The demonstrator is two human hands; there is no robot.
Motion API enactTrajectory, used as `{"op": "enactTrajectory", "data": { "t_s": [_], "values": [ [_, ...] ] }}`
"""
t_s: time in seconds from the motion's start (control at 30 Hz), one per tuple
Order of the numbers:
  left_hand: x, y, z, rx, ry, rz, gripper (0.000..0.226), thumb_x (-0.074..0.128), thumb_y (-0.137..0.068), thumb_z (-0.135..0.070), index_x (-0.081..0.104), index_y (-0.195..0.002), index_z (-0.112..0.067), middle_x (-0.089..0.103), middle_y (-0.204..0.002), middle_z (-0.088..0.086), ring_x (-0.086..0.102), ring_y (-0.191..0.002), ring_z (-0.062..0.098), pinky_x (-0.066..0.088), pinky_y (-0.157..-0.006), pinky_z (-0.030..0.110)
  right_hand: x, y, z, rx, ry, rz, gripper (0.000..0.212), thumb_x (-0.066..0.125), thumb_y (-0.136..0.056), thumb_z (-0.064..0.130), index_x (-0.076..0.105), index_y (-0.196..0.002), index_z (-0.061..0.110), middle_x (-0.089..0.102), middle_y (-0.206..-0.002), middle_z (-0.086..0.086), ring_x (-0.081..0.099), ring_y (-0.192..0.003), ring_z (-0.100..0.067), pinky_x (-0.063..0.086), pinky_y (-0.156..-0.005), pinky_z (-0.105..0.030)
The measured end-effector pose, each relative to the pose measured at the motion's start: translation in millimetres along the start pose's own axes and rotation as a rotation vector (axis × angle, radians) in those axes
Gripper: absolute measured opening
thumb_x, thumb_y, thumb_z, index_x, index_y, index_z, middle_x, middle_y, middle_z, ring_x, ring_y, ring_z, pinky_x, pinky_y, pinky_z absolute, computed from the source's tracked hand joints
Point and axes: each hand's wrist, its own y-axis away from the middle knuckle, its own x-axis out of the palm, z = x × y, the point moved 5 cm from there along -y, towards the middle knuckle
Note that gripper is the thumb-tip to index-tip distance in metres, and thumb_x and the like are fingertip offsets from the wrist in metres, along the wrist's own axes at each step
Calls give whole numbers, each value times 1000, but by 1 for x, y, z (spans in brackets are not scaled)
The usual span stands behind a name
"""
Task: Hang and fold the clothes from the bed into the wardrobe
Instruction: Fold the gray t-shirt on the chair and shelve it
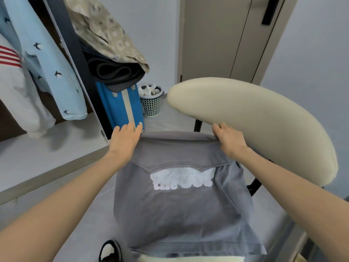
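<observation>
You are folding the shirt [181,195] on the chair [264,129]: left hand [125,138] pressing its far corner flat-fingered, right hand [229,138] pinching the fold edge. Pulling unevenly risks skewing the fold or dragging the overhang off the seat.

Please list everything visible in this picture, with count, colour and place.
T-shirt: one, grey with white print, spread on the chair seat.
chair: one, cream backrest, centre right.
suitcase: one, blue, standing beside the wardrobe.
bin: one, pale mesh, right of the suitcase.
shirt: one, light blue with dark birds, hanging at left.
top: one, white with red stripes, hanging far left.
cloth: one, beige patterned, above the suitcase.
slipper: one, black and white, bottom edge.
door: one, beige, behind the chair.
hands: two; left hand lies flat on the T-shirt's far left corner, right hand grips its far right corner.
</observation>
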Motion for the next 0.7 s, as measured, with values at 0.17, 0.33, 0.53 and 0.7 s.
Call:
{"op": "enactTrajectory", "data": {
  "t_s": [0.17, 0.33, 0.53, 0.7],
  "values": [
    [13, 39, -12, 38, 86, 33, 70, 68, -72, -2, 31, -130, -18, 46, -115, 1, 52, -102, 20, 32, -76, 29, 25, 40, 2, -38, -45, 74, 30, 51, -81, -4, 34, -95, 16, 47, -103, -9, 46, -82, -27, 27, -53, -32],
    [17, 95, -15, 54, 230, 35, 42, 54, -84, -6, 38, -118, -23, 54, -111, -3, 54, -100, 20, 35, -79, 30, 33, 92, 7, -70, -64, 85, 24, 56, -85, 8, 39, -99, 17, 47, -101, -5, 48, -82, -27, 29, -52, -31],
    [17, 162, -32, 76, 361, 115, 46, 48, -84, -2, 40, -124, -22, 61, -117, -1, 56, -105, 25, 38, -81, 30, 40, 158, 15, -121, -17, 105, 35, 56, -82, 4, 41, -112, 16, 47, -111, -4, 51, -99, -27, 28, -63, -33],
    [24, 206, -53, 91, 294, 187, 50, 46, -85, -3, 36, -130, -23, 61, -109, -1, 56, -99, 25, 36, -73, 32, 65, 212, 17, -133, 5, 174, 39, 54, -82, 2, 38, -114, 18, 46, -112, -3, 48, -100, -25, 36, -69, -33]
  ]
}}
